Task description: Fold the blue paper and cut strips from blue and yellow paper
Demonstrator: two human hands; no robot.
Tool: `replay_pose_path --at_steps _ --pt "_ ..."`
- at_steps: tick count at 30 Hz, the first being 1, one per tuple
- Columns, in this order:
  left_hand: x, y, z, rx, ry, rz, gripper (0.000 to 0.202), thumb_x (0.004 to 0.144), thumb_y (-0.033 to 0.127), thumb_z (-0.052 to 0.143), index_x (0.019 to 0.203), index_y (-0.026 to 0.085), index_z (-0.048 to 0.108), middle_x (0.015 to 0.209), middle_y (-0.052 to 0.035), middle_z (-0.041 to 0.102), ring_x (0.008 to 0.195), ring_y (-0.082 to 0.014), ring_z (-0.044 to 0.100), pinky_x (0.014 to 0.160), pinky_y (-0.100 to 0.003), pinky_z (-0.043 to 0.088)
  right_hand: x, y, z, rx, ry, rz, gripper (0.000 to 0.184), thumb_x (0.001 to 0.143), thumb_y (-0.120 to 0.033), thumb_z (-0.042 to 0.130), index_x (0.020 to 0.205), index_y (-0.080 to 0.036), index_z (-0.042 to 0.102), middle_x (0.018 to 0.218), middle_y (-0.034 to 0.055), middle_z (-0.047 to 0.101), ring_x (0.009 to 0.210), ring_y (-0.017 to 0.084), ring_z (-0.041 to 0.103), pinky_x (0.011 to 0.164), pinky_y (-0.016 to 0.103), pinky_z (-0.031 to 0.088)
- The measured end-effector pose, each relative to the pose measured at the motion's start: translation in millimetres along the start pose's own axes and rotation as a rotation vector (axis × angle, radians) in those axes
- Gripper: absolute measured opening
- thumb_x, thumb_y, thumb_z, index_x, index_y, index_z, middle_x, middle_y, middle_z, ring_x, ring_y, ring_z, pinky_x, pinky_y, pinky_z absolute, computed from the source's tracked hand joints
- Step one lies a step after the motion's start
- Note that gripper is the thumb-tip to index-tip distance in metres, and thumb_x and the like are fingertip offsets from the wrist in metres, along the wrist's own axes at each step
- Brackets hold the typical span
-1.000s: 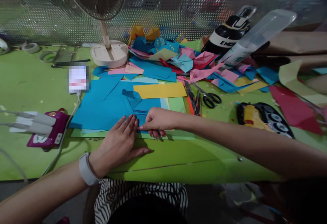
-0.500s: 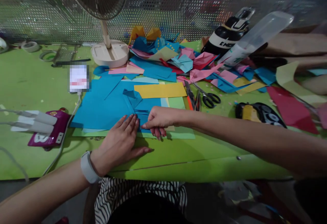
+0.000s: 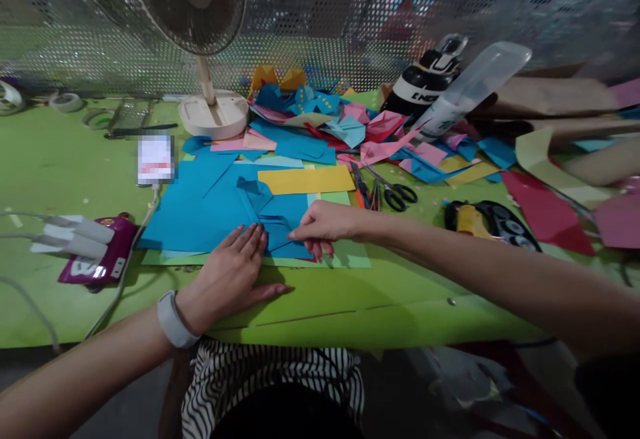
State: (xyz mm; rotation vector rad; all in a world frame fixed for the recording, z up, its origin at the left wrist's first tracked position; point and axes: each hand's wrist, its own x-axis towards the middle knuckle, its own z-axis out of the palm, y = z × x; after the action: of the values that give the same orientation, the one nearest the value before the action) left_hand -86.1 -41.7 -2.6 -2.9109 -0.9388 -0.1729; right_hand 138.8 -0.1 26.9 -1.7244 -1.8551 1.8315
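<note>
My left hand (image 3: pixel 235 259) lies flat with fingers stretched out, its fingertips pressing on a folded piece of blue paper (image 3: pixel 277 224). To the right of those fingertips, my right hand (image 3: pixel 325 225) is closed with its fingers curled, and its thumb side touches the same blue paper. Whether it pinches an edge or something small is hidden. Beneath lies a large blue sheet (image 3: pixel 185 209) over light green paper (image 3: pixel 350 252). A small folded blue scrap (image 3: pixel 253 187) sits above my left fingers, beside a yellow paper strip (image 3: pixel 306 179).
A utility knife (image 3: pixel 361 185) and black-handled scissors (image 3: pixel 400 195) lie right of the paper. Behind are a fan (image 3: pixel 213 119), a heap of colored paper (image 3: pixel 345 129) and a black bottle (image 3: pixel 420 89). A tape dispenser (image 3: pixel 493 225) is right; a phone (image 3: pixel 155 159) and purple power strip (image 3: pixel 120 242) are left.
My right hand has slid a little to the right along the blue paper, away from my left fingertips. My left hand stays pressed down. The camera view has shifted slightly.
</note>
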Motion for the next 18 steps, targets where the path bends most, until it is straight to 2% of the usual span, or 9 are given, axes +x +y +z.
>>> replay_pose_path --at_steps 5,9,11,13,15,18 --pt "0 -3 -1.8 -0.01 -0.002 0.017 0.086 0.087 0.071 0.035 0.131 -0.001 0.052 0.134 -0.0257 0.054 0.13 -0.0329 0.047 0.11 -0.046 0.034 12 -9 8 -0.089 -0.069 0.007 0.048 0.071 -0.053 0.073 0.048 -0.014 0.058 0.044 0.0023 0.062 0.041 0.011 0.06 0.048 0.02 0.049" --pt "3 -10 -17.0 -0.056 0.015 0.037 0.073 0.09 0.067 0.035 0.124 0.007 0.059 0.128 -0.0207 0.06 0.121 -0.0313 0.055 0.103 -0.047 0.04 16 -8 8 -0.097 -0.091 0.006 0.048 0.07 -0.054 0.074 0.049 -0.013 0.058 0.044 0.0014 0.062 0.039 0.009 0.058 0.048 0.02 0.049" --pt "8 -13 -27.5 -0.107 0.045 -0.067 0.057 0.092 0.06 0.039 0.113 0.014 0.065 0.119 -0.016 0.066 0.11 -0.0286 0.06 0.091 -0.042 0.047 16 -7 7 -0.089 -0.091 -0.013 0.047 0.072 -0.052 0.073 0.05 -0.013 0.059 0.045 0.0018 0.063 0.039 0.01 0.058 0.046 0.02 0.048" --pt "16 -14 -35.3 -0.17 0.043 -0.226 0.044 0.092 0.053 0.043 0.095 0.016 0.067 0.097 -0.0118 0.071 0.093 -0.0252 0.065 0.077 -0.036 0.049 16 -6 7 -0.093 -0.088 -0.024 0.045 0.077 -0.047 0.071 0.05 -0.013 0.059 0.046 0.0022 0.064 0.04 0.01 0.059 0.045 0.02 0.047" --pt "25 -14 -38.1 -0.306 -0.089 -0.341 0.041 0.091 0.051 0.046 0.075 0.017 0.063 0.073 -0.0066 0.069 0.071 -0.0198 0.064 0.063 -0.029 0.047 15 -6 7 -0.1 -0.087 -0.033 0.043 0.081 -0.041 0.067 0.051 -0.013 0.06 0.047 0.0027 0.065 0.041 0.01 0.061 0.046 0.019 0.047" --pt "37 -14 -34.2 -0.675 -0.414 -0.495 0.048 0.086 0.056 0.049 0.055 0.019 0.051 0.052 -0.0018 0.063 0.048 -0.0139 0.058 0.05 -0.024 0.042 14 -6 7 -0.1 -0.078 -0.05 0.039 0.083 -0.037 0.066 0.053 -0.012 0.061 0.052 0.004 0.068 0.045 0.011 0.063 0.047 0.02 0.048"
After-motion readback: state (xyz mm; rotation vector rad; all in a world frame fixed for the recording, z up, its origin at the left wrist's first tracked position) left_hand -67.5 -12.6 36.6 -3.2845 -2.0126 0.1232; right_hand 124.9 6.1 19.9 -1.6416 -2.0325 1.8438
